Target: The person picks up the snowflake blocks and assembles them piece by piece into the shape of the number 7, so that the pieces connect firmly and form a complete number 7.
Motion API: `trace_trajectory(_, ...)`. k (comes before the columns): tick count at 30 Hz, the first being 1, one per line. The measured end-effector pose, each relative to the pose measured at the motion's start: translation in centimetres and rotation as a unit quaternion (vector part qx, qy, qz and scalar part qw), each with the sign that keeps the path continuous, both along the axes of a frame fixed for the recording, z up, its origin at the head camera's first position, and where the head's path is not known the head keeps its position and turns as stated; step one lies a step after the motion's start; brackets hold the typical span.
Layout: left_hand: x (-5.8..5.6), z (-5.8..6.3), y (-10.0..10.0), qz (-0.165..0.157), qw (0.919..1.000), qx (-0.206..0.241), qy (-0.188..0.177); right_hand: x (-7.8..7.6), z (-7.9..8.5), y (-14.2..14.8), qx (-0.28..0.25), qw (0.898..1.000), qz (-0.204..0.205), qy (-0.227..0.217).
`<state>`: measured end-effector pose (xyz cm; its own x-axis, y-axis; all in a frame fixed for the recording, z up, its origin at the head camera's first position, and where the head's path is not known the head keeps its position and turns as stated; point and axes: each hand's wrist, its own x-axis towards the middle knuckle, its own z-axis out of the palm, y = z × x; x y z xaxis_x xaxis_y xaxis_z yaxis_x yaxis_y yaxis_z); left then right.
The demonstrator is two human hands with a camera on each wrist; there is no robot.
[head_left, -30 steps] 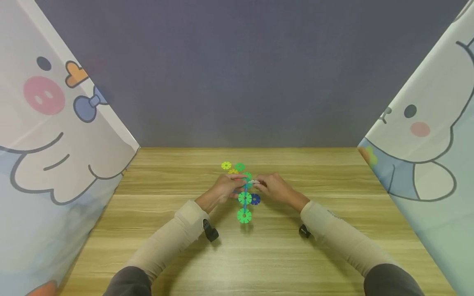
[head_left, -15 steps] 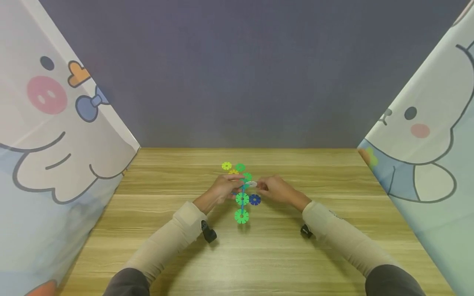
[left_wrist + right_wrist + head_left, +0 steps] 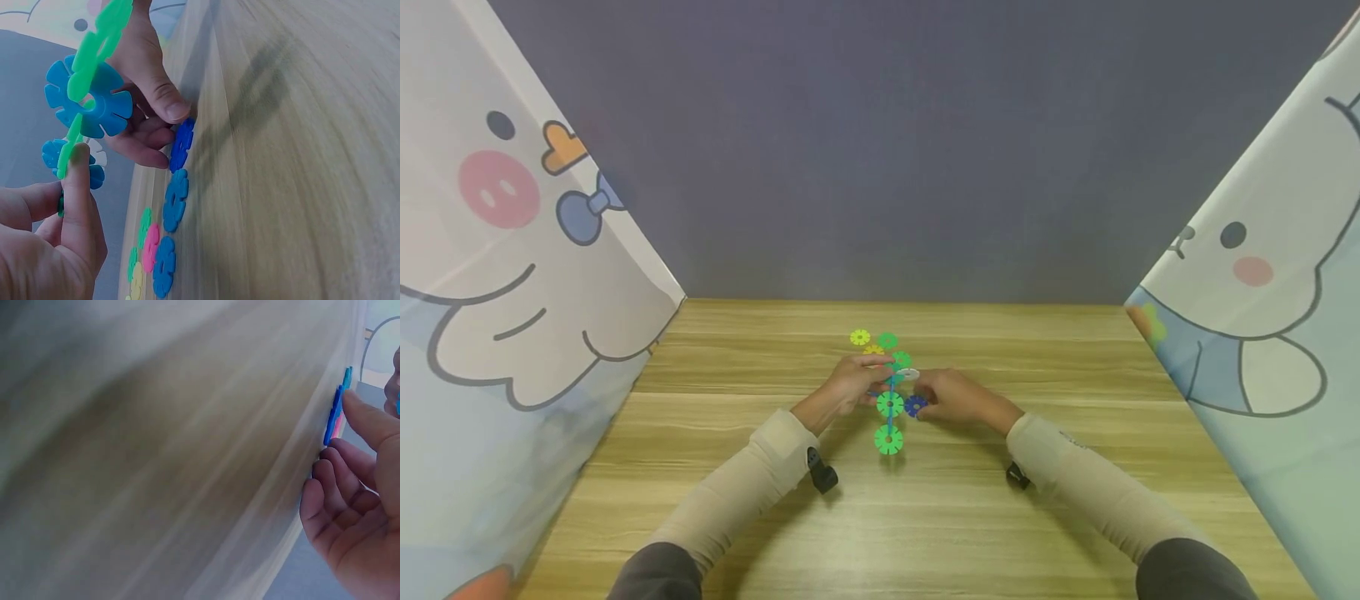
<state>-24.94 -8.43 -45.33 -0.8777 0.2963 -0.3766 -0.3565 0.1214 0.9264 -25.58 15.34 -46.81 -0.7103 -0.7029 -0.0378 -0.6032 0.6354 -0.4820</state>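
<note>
My left hand [image 3: 850,383] pinches a chain of slotted plastic discs that fit into one another, held above the table. Green discs [image 3: 888,440] alternate with blue discs [image 3: 57,94], which stand crosswise to them. A white disc [image 3: 909,375] sits at the chain's far end, right of the left fingertips. My right hand [image 3: 958,395] is low at the table, its thumb and forefinger at opposite edges of a dark blue disc [image 3: 182,145]. That disc lies on the wood, and the other right fingers are curled in.
Behind the left hand lie loose discs: yellow [image 3: 860,337], green [image 3: 887,340], pink [image 3: 150,248] and blue [image 3: 175,200]. The wooden table [image 3: 925,533] meets a grey wall [image 3: 895,167] at the back, with cartoon-printed panels [image 3: 1255,350] at both sides.
My right hand has let go of the white disc, which stays on the chain, and moved down to the dark blue disc. The left hand with the chain shifted slightly left.
</note>
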Motion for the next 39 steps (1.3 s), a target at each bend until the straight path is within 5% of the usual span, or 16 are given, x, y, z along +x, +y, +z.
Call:
trace_trajectory(20, 0.1, -0.2, 0.0, 0.006, 0.9999, -0.006, 0.006, 0.0, -0.5, -0.1, 0.004, 0.999, -0.043, -0.02)
trace_trajectory(39, 0.0, -0.5, 0.1, 0.008, 0.9999, -0.008, 0.01, -0.4, 0.1, 1.1, -0.056, 0.996, -0.051, -0.05)
